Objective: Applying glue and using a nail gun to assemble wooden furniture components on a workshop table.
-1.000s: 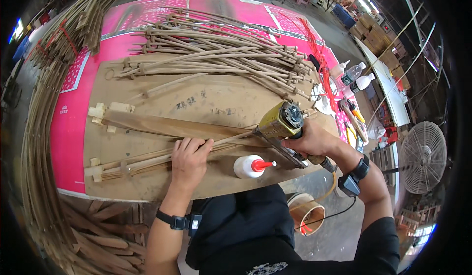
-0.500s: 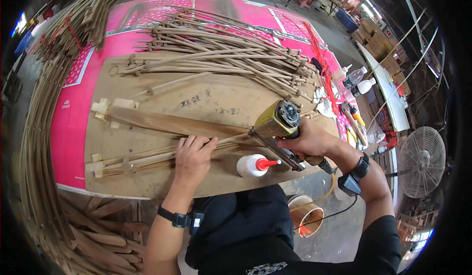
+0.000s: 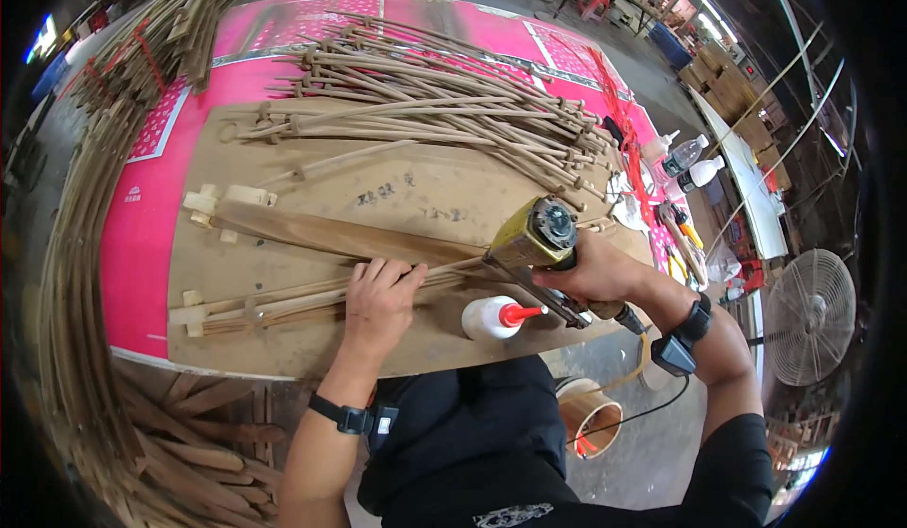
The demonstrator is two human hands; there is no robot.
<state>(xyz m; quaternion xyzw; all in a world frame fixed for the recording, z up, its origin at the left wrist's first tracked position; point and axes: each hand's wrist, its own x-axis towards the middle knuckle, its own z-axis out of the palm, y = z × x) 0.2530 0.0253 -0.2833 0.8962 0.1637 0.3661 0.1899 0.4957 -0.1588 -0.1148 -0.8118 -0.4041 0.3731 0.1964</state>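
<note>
In the head view, the left hand [image 3: 381, 297] is clamping its fingers around wooden rods [image 3: 307, 303] over the cardboard [image 3: 236, 265]; the right hand [image 3: 600, 268] is gripping the nail gun [image 3: 513, 238]. Steadying the rods, fingers clear of its nose, is probably serving best.

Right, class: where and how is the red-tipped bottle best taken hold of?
Probably around the white body of the red-tipped bottle, thumb and fingers opposed, coming from the person's left. The body is broad and rounded; the narrow red nozzle points right, toward the nail gun, so that side looks tighter.
</note>
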